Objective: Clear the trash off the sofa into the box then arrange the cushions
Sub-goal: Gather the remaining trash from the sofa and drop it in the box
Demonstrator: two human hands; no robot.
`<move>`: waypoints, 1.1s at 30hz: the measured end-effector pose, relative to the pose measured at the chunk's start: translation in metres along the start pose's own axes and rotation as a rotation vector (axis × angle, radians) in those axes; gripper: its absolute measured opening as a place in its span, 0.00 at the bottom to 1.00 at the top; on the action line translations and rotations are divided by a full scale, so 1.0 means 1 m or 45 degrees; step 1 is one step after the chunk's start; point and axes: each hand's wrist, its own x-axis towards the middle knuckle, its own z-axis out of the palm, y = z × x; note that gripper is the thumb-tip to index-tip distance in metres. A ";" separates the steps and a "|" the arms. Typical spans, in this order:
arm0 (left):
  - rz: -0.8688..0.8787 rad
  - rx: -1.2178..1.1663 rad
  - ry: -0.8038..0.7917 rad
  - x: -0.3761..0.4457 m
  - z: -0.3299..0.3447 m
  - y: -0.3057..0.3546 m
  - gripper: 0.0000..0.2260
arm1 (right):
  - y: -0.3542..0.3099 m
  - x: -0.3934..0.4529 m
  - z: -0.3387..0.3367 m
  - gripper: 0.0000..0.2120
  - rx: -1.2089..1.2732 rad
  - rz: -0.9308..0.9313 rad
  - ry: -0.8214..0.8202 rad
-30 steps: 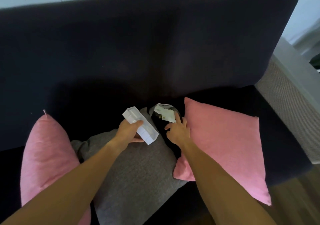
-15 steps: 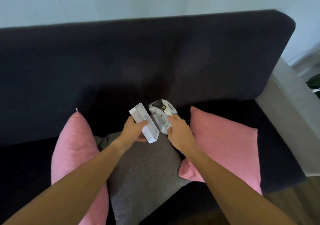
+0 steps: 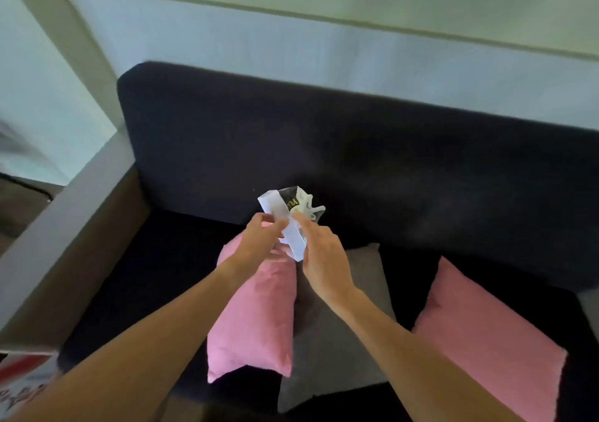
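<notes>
My left hand (image 3: 259, 241) grips a clear plastic container (image 3: 282, 223), raised above the cushions in front of the dark sofa's (image 3: 372, 162) backrest. Close beside it, my right hand (image 3: 321, 259) holds a crumpled white and black wrapper (image 3: 299, 204) that sticks up behind the container. Below the hands a pink cushion (image 3: 256, 318) lies on the seat, a grey cushion (image 3: 350, 324) partly under my right forearm, and a second pink cushion (image 3: 496, 337) at the right.
The sofa's grey armrest (image 3: 64, 236) runs along the left. A red and white box corner (image 3: 22, 376) shows at the bottom left edge. A pale wall rises behind the backrest.
Both hands have lifted off the cushions and come together, the right one now carrying the wrapper. My view has swung left, bringing the left armrest and the box corner into sight.
</notes>
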 end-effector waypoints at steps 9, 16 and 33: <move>0.027 -0.226 0.221 -0.049 -0.168 0.006 0.17 | -0.145 0.036 0.083 0.22 0.193 -0.196 -0.282; -0.036 -0.355 0.539 -0.078 -0.331 -0.030 0.14 | -0.273 0.034 0.169 0.14 0.177 -0.575 -0.326; -0.339 -0.900 1.277 -0.110 -0.693 -0.234 0.04 | -0.563 -0.001 0.466 0.23 0.481 -0.229 -1.068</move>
